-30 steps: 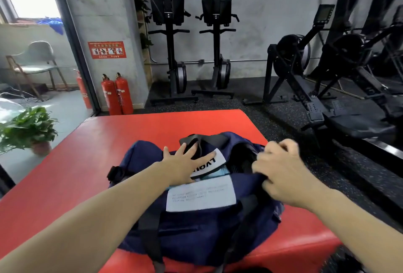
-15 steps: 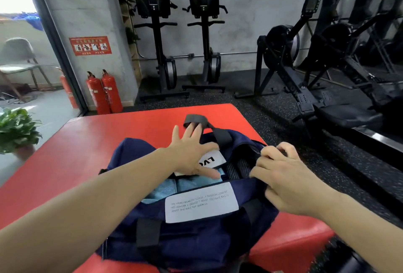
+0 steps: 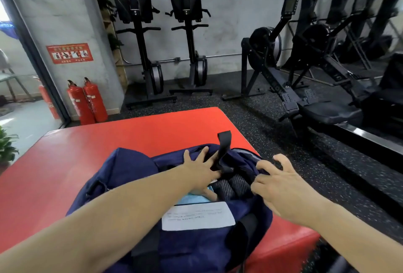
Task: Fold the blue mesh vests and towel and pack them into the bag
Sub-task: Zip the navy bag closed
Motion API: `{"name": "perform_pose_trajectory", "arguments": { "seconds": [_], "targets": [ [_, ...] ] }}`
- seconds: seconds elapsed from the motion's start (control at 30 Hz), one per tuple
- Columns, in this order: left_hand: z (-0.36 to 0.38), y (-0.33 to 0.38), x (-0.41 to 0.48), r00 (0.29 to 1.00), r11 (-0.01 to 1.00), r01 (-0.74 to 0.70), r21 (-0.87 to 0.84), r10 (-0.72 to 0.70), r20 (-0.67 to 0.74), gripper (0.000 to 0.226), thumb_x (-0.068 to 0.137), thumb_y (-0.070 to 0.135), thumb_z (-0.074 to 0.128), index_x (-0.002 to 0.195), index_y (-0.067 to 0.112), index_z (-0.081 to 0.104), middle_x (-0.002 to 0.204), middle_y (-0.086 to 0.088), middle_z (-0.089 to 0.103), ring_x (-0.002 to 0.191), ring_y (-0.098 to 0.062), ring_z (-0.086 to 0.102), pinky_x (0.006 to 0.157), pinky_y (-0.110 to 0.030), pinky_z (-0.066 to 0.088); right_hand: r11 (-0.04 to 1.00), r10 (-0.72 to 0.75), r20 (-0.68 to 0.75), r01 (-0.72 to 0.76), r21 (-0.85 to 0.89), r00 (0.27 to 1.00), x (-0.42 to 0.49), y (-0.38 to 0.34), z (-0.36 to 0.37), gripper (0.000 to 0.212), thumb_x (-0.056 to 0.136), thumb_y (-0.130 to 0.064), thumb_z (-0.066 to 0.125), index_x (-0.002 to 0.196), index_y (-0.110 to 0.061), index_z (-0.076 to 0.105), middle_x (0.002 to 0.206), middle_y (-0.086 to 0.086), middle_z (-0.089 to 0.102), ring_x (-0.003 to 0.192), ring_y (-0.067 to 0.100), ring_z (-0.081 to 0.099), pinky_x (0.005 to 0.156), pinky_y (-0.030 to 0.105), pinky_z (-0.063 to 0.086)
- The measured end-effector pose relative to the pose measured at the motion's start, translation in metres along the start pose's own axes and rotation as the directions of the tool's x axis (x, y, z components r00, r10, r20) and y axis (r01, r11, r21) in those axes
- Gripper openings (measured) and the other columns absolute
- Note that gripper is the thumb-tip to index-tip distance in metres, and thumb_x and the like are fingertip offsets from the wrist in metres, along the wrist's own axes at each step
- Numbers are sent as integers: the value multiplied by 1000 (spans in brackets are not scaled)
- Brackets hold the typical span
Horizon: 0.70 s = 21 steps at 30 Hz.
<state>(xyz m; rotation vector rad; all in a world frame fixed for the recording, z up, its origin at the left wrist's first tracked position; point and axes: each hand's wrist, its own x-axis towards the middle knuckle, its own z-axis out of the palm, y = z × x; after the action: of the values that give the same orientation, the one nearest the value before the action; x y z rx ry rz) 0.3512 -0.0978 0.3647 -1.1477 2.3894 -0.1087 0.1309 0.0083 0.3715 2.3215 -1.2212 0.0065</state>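
A red padded platform (image 3: 87,152) is carrying the navy bag (image 3: 130,170), which is sitting on its near right part with the right end close to the platform's edge. Beyond the bag, black rowing machines (image 3: 283,76) are standing on the dark floor, and to the bag's far left two red fire extinguishers (image 3: 87,100) are standing by the wall.

The bag's top is gaping open. The left hand (image 3: 196,170) is pressing flat on the bag's far rim, fingers straight and spread, holding nothing. The right hand (image 3: 277,183) is curling its fingers round the rim at the bag's right end.

A white label (image 3: 198,216) is showing on the bag's near side. Inside the opening, a light blue towel (image 3: 192,198) is lying just behind the label, with dark mesh fabric (image 3: 231,185) beside it toward the right end. A black strap (image 3: 224,142) is sticking up from the bag's far rim, next to the left fingers.
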Motion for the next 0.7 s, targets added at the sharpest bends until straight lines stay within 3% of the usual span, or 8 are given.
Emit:
{"name": "perform_pose_trajectory", "arguments": {
  "seconds": [0.1, 0.17, 0.23, 0.33, 0.43, 0.5, 0.57, 0.7],
  "targets": [
    [-16, -11, -19, 1000, 998, -21, -60, 20, -11, 84, 85, 69, 53, 153, 37, 16, 163, -2, -4, 149, -35, -14, 106, -78, 5, 1000, -2, -11, 1, -13, 1000, 2, -1, -9, 20, 73, -21, 38, 73, -25, 58, 69, -10, 58, 96, 25, 59, 94, 48, 29],
    [-30, -23, -40, 999, 994, -22, -111, 18, -38, 85, 80, 75, 53, 150, 38, 23, 157, -3, 18, 149, -33, 7, 110, -71, 12, 1000, -3, -23, 2, -17, 1000, 5, -3, -18, 14, 68, -22, 46, 72, -24, 59, 67, -9, 59, 95, 26, 59, 90, 46, 30],
    [-43, -38, -69, 992, 981, -23, -191, -1, -127, 78, 81, 73, 56, 147, 38, 33, 148, -4, 34, 141, -30, 29, 114, -53, 23, 1000, 11, -9, -11, 0, 1000, 8, -7, -26, 20, 64, -23, 42, 73, -24, 60, 66, -10, 60, 93, 25, 60, 87, 45, 31],
    [-48, -64, -122, 960, 923, -24, -384, -85, -265, 51, 90, 51, 62, 135, 26, 58, 148, -4, 44, 138, -22, 38, 111, -28, 28, 997, 13, -37, -10, 73, 999, 16, -21, -40, 37, 61, -27, 30, 74, -26, 64, 67, -12, 62, 89, 23, 61, 83, 43, 31],
    [-23, -88, -177, 894, 841, 74, -536, -295, -338, 31, 82, 47, 66, 100, 22, 74, 104, 9, 69, 102, -13, 60, 97, -33, 44, 980, 51, -77, -35, 195, 996, 25, -41, -56, 38, 64, -28, 32, 75, -29, 68, 68, -14, 62, 86, 20, 63, 78, 39, 30],
    [8, -100, -205, 777, 731, 215, -648, -530, -339, 19, 81, 42, 69, 80, 23, 69, 82, 8, 67, 85, -18, 61, 81, -34, 49, 947, 89, -32, -74, 314, 996, 31, -53, -65, 40, 75, -32, 33, 89, -33, 71, 80, -14, 58, 100, 16, 61, 84, 38, 28],
    [38, -104, -225, 641, 561, 337, -756, -725, -252, 31, 77, 43, 71, 63, 18, 59, 63, 0, 58, 68, -25, 55, 65, -35, 45, 913, 125, 134, -167, 372, 983, 36, -63, -69, 41, 92, -43, 28, 113, -39, 63, 100, -14, 49, 123, 9, 42, 96, 37, 21],
    [83, -95, -241, 625, 184, 354, -917, -776, 85, 60, 72, 55, 73, 49, 15, 35, 50, -2, 30, 50, -21, 29, 50, -30, 23, 863, 91, 270, -211, 458, 959, 57, -99, -66, 34, 96, -56, 40, 118, -37, 57, 112, -7, 48, 124, 12, 28, 91, 36, 17]
  ]
}}
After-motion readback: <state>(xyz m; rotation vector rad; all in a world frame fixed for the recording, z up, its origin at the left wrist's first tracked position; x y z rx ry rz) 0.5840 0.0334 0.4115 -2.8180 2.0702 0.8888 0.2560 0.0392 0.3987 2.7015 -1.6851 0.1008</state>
